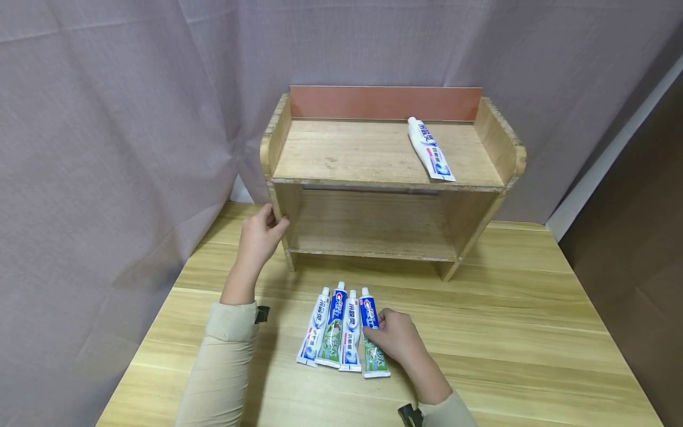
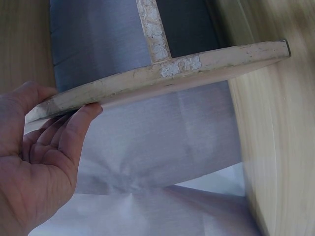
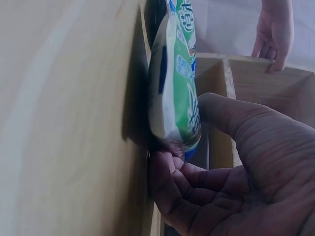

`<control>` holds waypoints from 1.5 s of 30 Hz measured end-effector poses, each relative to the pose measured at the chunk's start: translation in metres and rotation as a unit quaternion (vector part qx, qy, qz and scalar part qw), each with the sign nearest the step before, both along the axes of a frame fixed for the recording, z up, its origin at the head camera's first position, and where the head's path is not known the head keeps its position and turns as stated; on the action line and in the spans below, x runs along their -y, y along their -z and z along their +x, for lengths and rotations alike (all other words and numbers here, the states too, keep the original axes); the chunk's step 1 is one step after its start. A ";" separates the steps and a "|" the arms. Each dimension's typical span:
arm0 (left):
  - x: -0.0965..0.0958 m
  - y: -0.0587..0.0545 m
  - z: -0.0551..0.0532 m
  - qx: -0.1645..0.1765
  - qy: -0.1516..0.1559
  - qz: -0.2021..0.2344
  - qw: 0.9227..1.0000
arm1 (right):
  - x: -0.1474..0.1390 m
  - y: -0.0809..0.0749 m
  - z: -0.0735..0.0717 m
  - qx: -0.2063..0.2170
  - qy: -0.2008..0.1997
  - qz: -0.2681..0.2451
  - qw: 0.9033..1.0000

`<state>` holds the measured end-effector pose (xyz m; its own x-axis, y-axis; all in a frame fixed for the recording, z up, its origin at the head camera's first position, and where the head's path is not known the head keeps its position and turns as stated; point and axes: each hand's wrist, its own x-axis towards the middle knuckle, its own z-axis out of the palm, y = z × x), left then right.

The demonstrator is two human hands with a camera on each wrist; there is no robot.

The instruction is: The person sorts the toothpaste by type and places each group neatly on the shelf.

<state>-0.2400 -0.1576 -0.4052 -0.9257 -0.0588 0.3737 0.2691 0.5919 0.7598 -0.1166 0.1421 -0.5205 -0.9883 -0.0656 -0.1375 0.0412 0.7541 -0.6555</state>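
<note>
My right hand (image 1: pixel 397 339) pinches a blue and green toothpaste tube (image 1: pixel 368 309) at its right edge, low over the table. In the right wrist view, thumb and fingers of the right hand (image 3: pixel 246 157) are on the edge of that toothpaste tube (image 3: pixel 184 93). Three other tubes lie side by side to its left: a white one (image 1: pixel 315 329), a blue and green one (image 1: pixel 334 326) and another white one (image 1: pixel 350 335). My left hand (image 1: pixel 260 234) holds the left side panel (image 2: pixel 128 84) of the wooden shelf (image 1: pixel 347 151), thumb and fingers on opposite faces.
One white toothpaste tube (image 1: pixel 429 151) lies on the shelf's upper board, toward the right, cap to the back. The lower board (image 1: pixel 373 225) sits just above the wooden table (image 1: pixel 533 320). A grey curtain (image 1: pixel 133 118) hangs behind; a brown panel (image 1: pixel 635 237) stands at right.
</note>
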 end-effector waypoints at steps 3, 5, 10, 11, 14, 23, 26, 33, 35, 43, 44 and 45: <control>0.000 0.000 0.000 0.001 -0.001 -0.002 1.000 | 0.001 0.000 -0.001 0.007 0.003 0.002 1.000; 0.000 0.000 0.000 0.000 -0.004 -0.004 1.000 | 0.001 0.000 -0.002 0.008 0.004 0.002 1.000; 0.000 0.001 0.000 0.001 -0.005 -0.003 1.000 | 0.000 0.001 -0.002 0.008 0.008 -0.001 1.000; 0.001 0.001 0.000 0.003 -0.005 -0.002 1.000 | 0.000 0.001 -0.002 0.005 0.007 -0.001 1.000; 0.001 0.002 0.001 0.009 -0.006 0.000 1.000 | 0.000 0.002 -0.002 -0.001 0.010 -0.003 1.000; 0.000 0.002 0.000 0.006 -0.004 0.002 1.000 | -0.002 0.002 -0.001 -0.009 0.008 -0.009 1.000; 0.000 0.002 0.000 0.004 -0.004 0.002 1.000 | -0.003 0.002 -0.001 -0.014 0.004 -0.009 1.000; 0.000 0.003 0.001 0.000 -0.001 0.000 1.000 | -0.005 0.001 -0.001 -0.020 -0.005 -0.019 1.000; 0.000 0.002 0.001 0.000 -0.002 -0.002 1.000 | -0.005 -0.001 0.000 -0.022 -0.006 -0.023 0.999; -0.001 0.002 0.001 -0.003 -0.005 -0.003 1.000 | -0.005 -0.003 0.000 -0.024 -0.004 -0.042 0.999; -0.001 0.002 0.001 -0.003 -0.006 -0.003 1.000 | -0.005 -0.003 0.000 -0.024 -0.005 -0.043 0.999; -0.001 0.002 0.001 -0.003 -0.005 -0.002 1.000 | -0.005 -0.003 0.000 -0.026 -0.006 -0.044 0.999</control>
